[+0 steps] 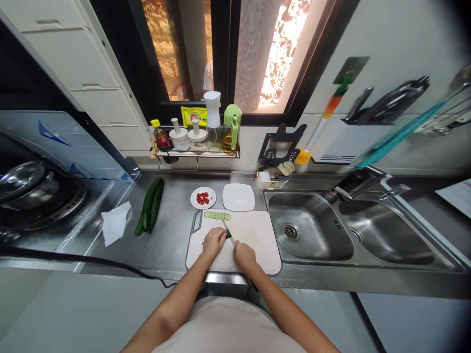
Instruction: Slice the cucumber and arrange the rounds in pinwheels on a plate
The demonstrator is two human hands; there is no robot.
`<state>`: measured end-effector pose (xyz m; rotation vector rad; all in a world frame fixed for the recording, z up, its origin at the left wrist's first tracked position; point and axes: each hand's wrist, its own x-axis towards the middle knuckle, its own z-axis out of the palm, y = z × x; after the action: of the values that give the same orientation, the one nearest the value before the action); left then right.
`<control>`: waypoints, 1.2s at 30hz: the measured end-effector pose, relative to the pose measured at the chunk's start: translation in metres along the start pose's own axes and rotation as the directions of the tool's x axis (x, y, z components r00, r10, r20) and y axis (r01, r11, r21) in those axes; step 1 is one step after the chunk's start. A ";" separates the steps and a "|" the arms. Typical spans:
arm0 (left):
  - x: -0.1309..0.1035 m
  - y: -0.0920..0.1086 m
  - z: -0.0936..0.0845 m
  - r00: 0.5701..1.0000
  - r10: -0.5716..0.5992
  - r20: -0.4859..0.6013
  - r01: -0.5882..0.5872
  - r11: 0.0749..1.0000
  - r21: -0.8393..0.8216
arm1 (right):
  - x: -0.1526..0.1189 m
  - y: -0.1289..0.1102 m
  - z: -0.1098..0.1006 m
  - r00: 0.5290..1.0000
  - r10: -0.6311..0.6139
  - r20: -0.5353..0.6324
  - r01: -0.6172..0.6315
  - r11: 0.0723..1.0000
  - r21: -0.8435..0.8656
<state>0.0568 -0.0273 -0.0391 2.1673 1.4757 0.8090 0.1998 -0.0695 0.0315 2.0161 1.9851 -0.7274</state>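
Note:
My right hand (244, 255) is closed round the handle of a kitchen knife (228, 232), its blade pointing away from me over the white cutting board (257, 233). Under the fingers of my left hand (214, 241) lies a dark green piece of cucumber (228, 235), mostly hidden by the hand. The blade meets or stands close beside the cucumber's right end. Near the board's far edge, cucumber slices (217, 215) lie in an overlapping row.
Beyond the board stand a round plate with chopped red pieces (202, 198) and a white square plate (238, 197). Whole cucumbers (150, 206) and a white paper towel (115, 223) lie left. A double sink (312, 225) is right; a condiment shelf (198, 153) hangs behind.

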 end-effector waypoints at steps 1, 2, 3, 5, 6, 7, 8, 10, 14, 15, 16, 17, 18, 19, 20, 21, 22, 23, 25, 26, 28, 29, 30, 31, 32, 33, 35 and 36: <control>0.000 0.000 0.000 1.000 0.000 -0.002 0.000 1.000 0.002 | 0.000 0.000 0.000 1.000 0.000 -0.001 0.000 1.000 0.000; 0.000 0.000 0.000 1.000 -0.001 -0.003 0.001 1.000 0.004 | 0.000 0.000 0.000 1.000 0.002 -0.001 -0.002 1.000 0.001; 0.000 0.000 0.000 1.000 -0.002 -0.003 0.002 1.000 0.004 | 0.000 0.000 0.000 1.000 0.005 0.002 -0.005 1.000 0.002; 0.000 0.001 -0.001 1.000 -0.004 0.000 0.004 1.000 0.004 | -0.002 0.000 0.000 1.000 0.012 0.007 -0.012 1.000 0.002; 0.000 0.001 -0.001 1.000 -0.005 0.002 0.005 1.000 0.005 | -0.002 0.000 0.001 1.000 0.013 0.009 -0.013 1.000 0.001; 0.000 0.001 -0.001 1.000 -0.006 0.003 0.006 1.000 0.006 | -0.003 0.000 0.001 1.000 0.012 0.011 -0.012 1.000 -0.001; 0.000 0.001 -0.001 1.000 -0.006 0.005 0.006 1.000 0.007 | -0.005 0.001 0.001 1.000 0.011 0.012 -0.011 1.000 -0.002; 0.000 0.001 -0.002 1.000 -0.006 0.004 0.006 1.000 0.009 | -0.008 0.002 0.002 1.000 0.011 0.015 -0.011 1.000 -0.005; 0.000 0.001 -0.001 1.000 -0.010 0.006 0.010 1.000 0.001 | -0.016 0.006 0.005 0.999 0.021 0.024 -0.020 1.000 -0.010; 0.000 0.001 -0.001 1.000 -0.014 0.009 0.014 1.000 0.000 | -0.018 0.007 0.005 0.999 0.021 0.027 -0.021 1.000 -0.009; 0.000 0.000 -0.001 1.000 -0.018 0.013 0.018 1.000 -0.001 | -0.021 0.008 0.006 0.999 0.022 0.029 -0.021 1.000 -0.010; 0.000 0.000 -0.001 1.000 -0.021 0.018 0.021 1.000 -0.002 | -0.023 0.009 0.007 0.999 0.023 0.031 -0.022 1.000 -0.011; 0.000 0.000 0.000 0.999 -0.024 0.021 0.024 1.000 -0.003 | -0.025 0.011 0.008 0.999 0.024 0.032 -0.023 1.000 -0.014; 0.000 0.000 0.000 0.999 -0.025 0.023 0.025 1.000 -0.005 | -0.026 0.012 0.009 0.999 0.025 0.031 -0.024 1.000 -0.017; 0.000 -0.001 0.000 0.999 -0.024 0.023 0.024 1.000 -0.006 | -0.028 0.013 0.010 0.999 0.025 0.028 -0.024 1.000 -0.020; 0.000 -0.001 0.000 1.000 -0.023 0.022 0.023 1.000 -0.007 | -0.029 0.014 0.011 0.999 0.025 0.025 -0.024 0.999 -0.023; 0.000 -0.001 0.000 1.000 -0.021 0.020 0.022 1.000 -0.006 | -0.030 0.014 0.011 1.000 0.021 0.020 -0.020 0.999 -0.025; 0.000 -0.001 0.000 1.000 -0.021 0.018 0.021 1.000 -0.005 | -0.030 0.015 0.012 1.000 0.016 0.015 -0.016 1.000 -0.026; 0.000 -0.001 0.000 1.000 -0.022 0.016 0.022 1.000 -0.001 | -0.030 0.015 0.013 1.000 0.014 0.015 -0.014 0.999 -0.030; 0.000 -0.001 0.000 1.000 -0.023 0.015 0.023 1.000 0.001 | -0.030 0.015 0.013 1.000 0.016 0.018 -0.015 0.999 -0.030; 0.000 0.000 0.000 1.000 -0.023 0.016 0.023 1.000 0.004 | -0.028 0.014 0.012 0.999 0.022 0.025 -0.021 0.999 -0.027; 0.000 0.001 -0.001 1.000 -0.022 0.016 0.022 1.000 0.006 | -0.027 0.014 0.011 0.999 0.022 0.027 -0.022 0.999 -0.025; 0.000 0.001 -0.001 1.000 -0.022 0.016 0.022 1.000 0.007 | -0.025 0.013 0.010 0.999 0.019 0.027 -0.018 1.000 -0.022; 0.000 0.001 -0.001 1.000 -0.021 0.017 0.021 1.000 0.009 | -0.023 0.012 0.009 1.000 0.015 0.025 -0.014 1.000 -0.019; 0.000 0.001 -0.001 1.000 -0.021 0.018 0.021 1.000 0.011 | -0.021 0.011 0.007 1.000 0.012 0.023 -0.012 1.000 -0.016; 0.000 0.001 -0.001 1.000 -0.021 0.017 0.021 1.000 0.011 | -0.019 0.010 0.006 1.000 0.011 0.021 -0.011 1.000 -0.013; 0.000 0.001 -0.001 1.000 -0.019 0.017 0.019 1.000 0.010 | -0.014 0.007 0.003 1.000 0.013 0.017 -0.013 1.000 -0.006; 0.000 0.001 -0.001 1.000 -0.016 0.015 0.016 1.000 0.009 | -0.012 0.006 0.002 1.000 0.015 0.016 -0.015 1.000 -0.002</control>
<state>0.0565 -0.0275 -0.0381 2.1601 1.4903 0.7803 0.2061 -0.0810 0.0348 2.0148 1.9589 -0.7357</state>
